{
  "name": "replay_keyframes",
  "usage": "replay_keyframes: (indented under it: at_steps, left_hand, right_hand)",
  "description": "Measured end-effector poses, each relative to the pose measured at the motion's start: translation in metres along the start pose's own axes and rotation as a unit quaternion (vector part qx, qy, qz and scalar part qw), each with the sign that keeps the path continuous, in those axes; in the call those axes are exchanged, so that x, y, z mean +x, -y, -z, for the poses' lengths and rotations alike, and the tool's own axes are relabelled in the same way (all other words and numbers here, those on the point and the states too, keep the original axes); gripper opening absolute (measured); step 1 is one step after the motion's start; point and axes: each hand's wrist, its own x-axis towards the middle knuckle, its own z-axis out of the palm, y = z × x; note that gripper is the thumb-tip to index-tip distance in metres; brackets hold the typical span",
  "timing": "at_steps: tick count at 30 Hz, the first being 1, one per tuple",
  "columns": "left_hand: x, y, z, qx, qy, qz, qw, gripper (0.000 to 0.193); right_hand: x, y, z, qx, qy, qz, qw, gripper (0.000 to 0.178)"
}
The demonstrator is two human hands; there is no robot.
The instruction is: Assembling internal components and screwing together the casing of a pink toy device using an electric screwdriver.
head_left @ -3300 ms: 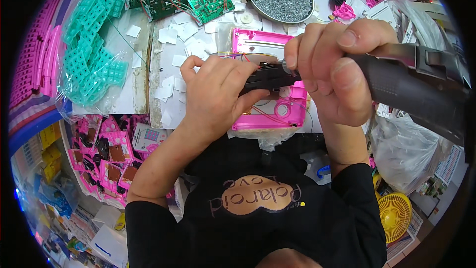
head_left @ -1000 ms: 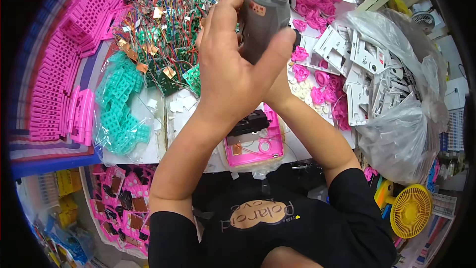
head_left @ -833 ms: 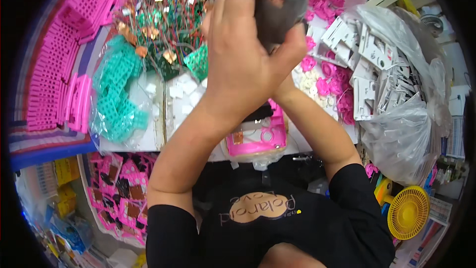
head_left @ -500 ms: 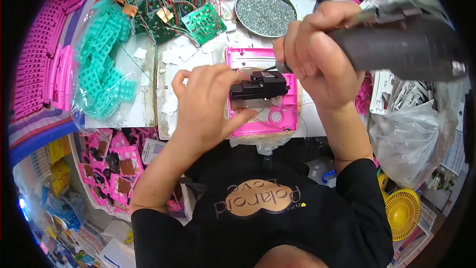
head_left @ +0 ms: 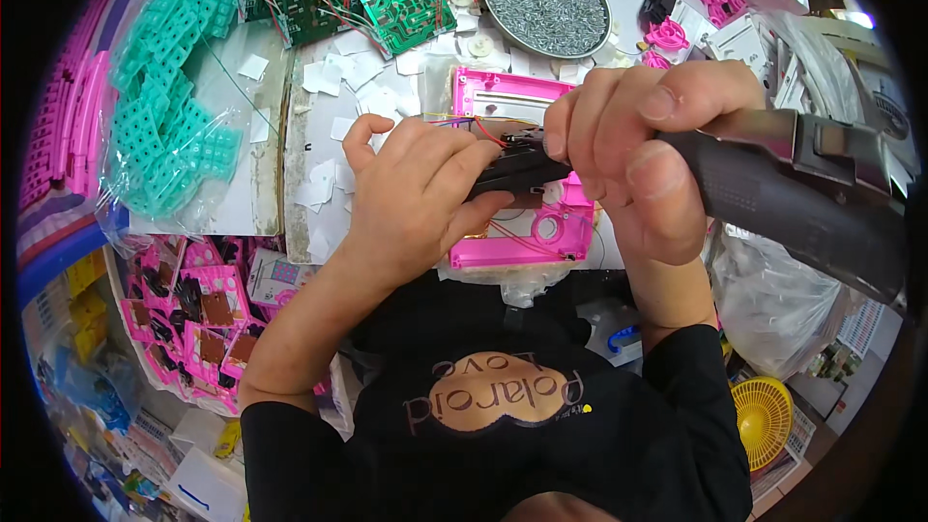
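Observation:
My left hand (head_left: 406, 193) is closed around the left end of a black plastic module (head_left: 519, 168), fingers above and thumb below. This module is held over an open pink plastic case (head_left: 517, 251), with thin red and other coloured wires at its upper side. My right hand (head_left: 643, 155) grips a dark grey power screwdriver (head_left: 773, 188), whose body points off to the right. The driver's working end is hidden behind my right fingers, beside the module, so I cannot tell whether it touches it.
A round metal dish of small screws (head_left: 546, 5) stands behind the case. Green circuit boards (head_left: 406, 10) with wires lie at the back, teal plastic parts (head_left: 169, 116) in a bag at left. A bin of pink parts (head_left: 198, 314) is at lower left, a yellow basket (head_left: 761, 420) at lower right.
The screwdriver's body has tilted, its far end now lower at the right. The black module is turned at a slant, and my left fingers cover more of it. The view has shifted slightly.

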Motion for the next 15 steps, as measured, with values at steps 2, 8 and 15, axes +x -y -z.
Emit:
replay_keyframes:
  at_steps: [2,8,15]
  left_hand:
    - [-0.0016,0.0017,-0.0022,-0.001,-0.008,0.001,1.0,0.051]
    - [0.0025,0.0013,-0.0004,-0.003,-0.017,-0.005,1.0,0.053]
    - [0.0004,0.0036,-0.0022,-0.002,-0.026,-0.014,1.0,0.052]
  right_hand:
    - [0.0004,-0.0028,-0.0009,0.0,0.005,-0.004,1.0,0.028]
    - [-0.0022,0.0004,-0.0076,0.006,-0.037,-0.034,0.999,0.025]
    - [0.0075,0.0037,-0.0087,0.03,0.003,-0.048,0.998,0.021]
